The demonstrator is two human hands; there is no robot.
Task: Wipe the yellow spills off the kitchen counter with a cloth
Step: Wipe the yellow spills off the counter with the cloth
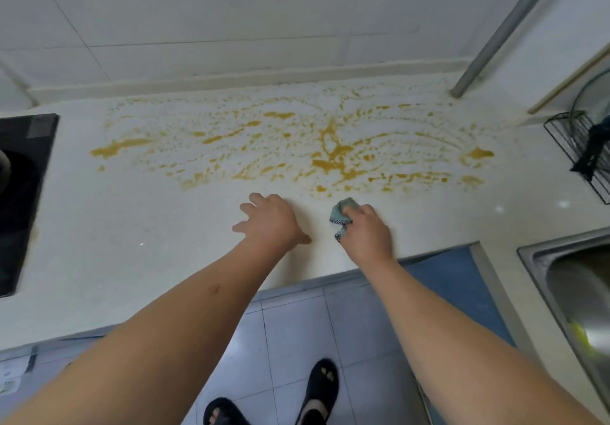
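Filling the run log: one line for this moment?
right hand: holds cloth | left hand: flat on counter | spills: unwiped

Home kitchen: sink (567,279), hob (23,173), counter (132,226).

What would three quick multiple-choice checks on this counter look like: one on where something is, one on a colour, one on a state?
1. Where does the sink lie?
A. At the person's right
B. At the person's left
C. Behind the spills

2. What colour is the cloth?
A. Red
B. Blue-green
C. Black

3. What state is the left hand in?
A. Gripping the cloth
B. Lifting a pan lid
C. Open, fingers spread over the counter

Key:
1 A: the steel basin sits at the right edge of the view, while the black hob is on the left.
2 B: a blue-green bunch with a checked edge pokes out of the right hand.
3 C: it holds nothing, and the spills beyond both hands are unwiped.
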